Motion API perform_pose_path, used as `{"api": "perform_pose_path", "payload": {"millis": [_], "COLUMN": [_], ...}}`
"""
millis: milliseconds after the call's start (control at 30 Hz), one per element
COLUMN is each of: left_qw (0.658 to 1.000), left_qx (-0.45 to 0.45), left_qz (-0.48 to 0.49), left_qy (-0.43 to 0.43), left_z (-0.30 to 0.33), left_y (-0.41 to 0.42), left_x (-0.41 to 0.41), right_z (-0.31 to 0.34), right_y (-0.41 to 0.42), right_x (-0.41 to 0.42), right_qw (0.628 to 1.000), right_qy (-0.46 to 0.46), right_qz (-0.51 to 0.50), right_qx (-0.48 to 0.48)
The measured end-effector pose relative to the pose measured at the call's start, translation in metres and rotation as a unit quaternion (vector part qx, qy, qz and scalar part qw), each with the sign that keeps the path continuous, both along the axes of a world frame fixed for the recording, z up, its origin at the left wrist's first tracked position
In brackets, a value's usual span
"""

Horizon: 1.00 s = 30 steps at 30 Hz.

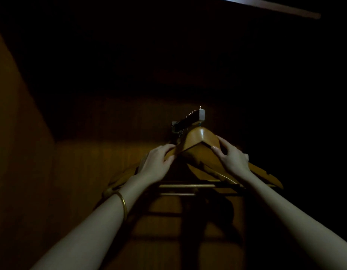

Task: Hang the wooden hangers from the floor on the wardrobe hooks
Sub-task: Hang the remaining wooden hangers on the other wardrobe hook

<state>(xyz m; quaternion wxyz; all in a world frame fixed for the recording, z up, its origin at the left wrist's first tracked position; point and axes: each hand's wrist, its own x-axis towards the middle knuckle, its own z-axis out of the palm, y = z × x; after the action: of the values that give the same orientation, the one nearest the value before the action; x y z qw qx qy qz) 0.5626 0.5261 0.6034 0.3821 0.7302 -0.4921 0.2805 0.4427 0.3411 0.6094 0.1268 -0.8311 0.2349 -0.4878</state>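
Under wardrobe rail [189,120], 2 hands [159,160] [232,158] gripping wooden hangers [199,142]

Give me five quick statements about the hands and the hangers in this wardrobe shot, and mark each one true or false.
1. Both hands hold the front wooden hanger. True: the left hand grips one shoulder, the right hand the other.
2. The hanger lies on the floor. False: it is up under the rail bracket.
3. A gold bangle is on the left wrist. True.
4. The wardrobe is brightly lit. False: it is dark.
5. Only one hanger is visible. False: more hangers show behind it.
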Motion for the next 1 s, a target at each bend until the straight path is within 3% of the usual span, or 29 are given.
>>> {"api": "perform_pose_path", "payload": {"millis": [300, 700, 867, 1000], "left_qw": [0.997, 0.996, 0.996, 0.995], "left_qx": [-0.006, 0.007, -0.019, -0.029], "left_qz": [-0.072, -0.05, -0.035, -0.037], "left_qy": [0.042, 0.075, 0.082, 0.087], "left_z": [-0.008, -0.031, -0.029, -0.029], "left_y": [0.011, 0.001, -0.005, -0.006], "left_x": [0.04, 0.062, 0.068, 0.071], "right_z": [-0.002, -0.015, -0.008, -0.007], "right_y": [0.004, -0.004, -0.002, 0.001], "right_x": [0.033, 0.045, 0.051, 0.05], "right_qw": [0.999, 0.997, 0.996, 0.995], "right_qy": [0.009, 0.048, 0.088, 0.093], "right_qz": [0.004, 0.058, -0.002, 0.013], "right_qx": [-0.037, -0.003, -0.034, -0.04]}}
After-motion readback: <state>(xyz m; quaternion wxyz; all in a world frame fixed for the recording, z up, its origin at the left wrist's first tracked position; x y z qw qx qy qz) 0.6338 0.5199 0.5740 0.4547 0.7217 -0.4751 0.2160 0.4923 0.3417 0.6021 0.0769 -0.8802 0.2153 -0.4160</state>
